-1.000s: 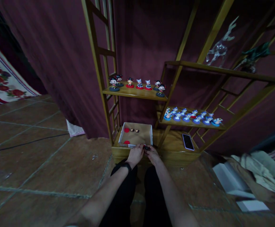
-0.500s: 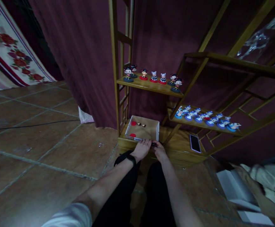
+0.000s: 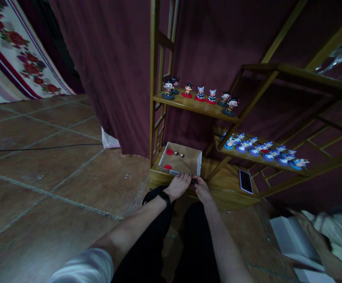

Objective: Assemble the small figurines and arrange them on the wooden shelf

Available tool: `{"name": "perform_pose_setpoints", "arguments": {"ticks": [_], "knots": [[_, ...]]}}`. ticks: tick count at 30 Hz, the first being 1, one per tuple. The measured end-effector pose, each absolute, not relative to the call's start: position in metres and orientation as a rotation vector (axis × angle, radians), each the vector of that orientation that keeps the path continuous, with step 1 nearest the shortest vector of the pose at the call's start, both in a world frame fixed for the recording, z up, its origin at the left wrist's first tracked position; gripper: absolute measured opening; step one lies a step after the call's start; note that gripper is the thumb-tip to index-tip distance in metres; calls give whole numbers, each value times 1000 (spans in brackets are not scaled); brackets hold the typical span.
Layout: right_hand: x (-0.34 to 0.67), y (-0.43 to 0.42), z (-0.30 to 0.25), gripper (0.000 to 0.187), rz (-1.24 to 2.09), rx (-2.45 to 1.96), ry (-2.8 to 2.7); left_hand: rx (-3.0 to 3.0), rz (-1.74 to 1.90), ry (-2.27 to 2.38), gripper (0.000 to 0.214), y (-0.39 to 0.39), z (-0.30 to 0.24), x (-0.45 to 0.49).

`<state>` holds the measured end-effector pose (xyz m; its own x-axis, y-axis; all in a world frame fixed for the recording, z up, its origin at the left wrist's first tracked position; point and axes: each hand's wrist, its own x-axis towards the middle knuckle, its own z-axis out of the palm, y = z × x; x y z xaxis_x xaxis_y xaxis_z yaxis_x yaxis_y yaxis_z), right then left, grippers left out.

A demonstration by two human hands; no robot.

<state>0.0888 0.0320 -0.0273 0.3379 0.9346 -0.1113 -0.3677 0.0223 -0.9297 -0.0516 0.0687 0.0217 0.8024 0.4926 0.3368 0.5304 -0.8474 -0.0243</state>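
Observation:
My left hand [image 3: 179, 185] and my right hand [image 3: 201, 188] are together just in front of a shallow cardboard box [image 3: 200, 165], their fingers closed. Between the fingertips shows a small dark piece [image 3: 192, 181], mostly covered, its kind too small to make out. My right hand pinches it, and the left fingers curl against its other side. Inside the box lie two red discs, one at the back left [image 3: 169, 152] and one at the front left [image 3: 167, 167]. Two small dark-and-pale figure parts [image 3: 178, 154] lie close to the back disc.
A wooden shelf unit [image 3: 194, 106] holds dark-haired and silver-haired figurines [image 3: 200, 93] on round bases. Several blue-and-white figurines [image 3: 256, 148] stand on the lower right shelf. A phone [image 3: 245, 181] lies on the cabinet top. White boxes [image 3: 294, 236] lie on the floor at right.
The view has shifted, so the shelf sits slightly further right in the picture. My hands stay together at the box's front, with the right fingers slightly moved around the dark piece.

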Motion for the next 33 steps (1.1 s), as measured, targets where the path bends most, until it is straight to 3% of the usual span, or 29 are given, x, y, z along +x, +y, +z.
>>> {"name": "perform_pose_setpoints", "arguments": {"ticks": [18, 33], "knots": [[87, 29, -20, 23, 1190, -1159, -645, -3081, -456, -996, 30, 73, 27, -54], [89, 29, -21, 29, 1281, -1070, -564, -3160, -459, -1012, 30, 80, 25, -53]]}}
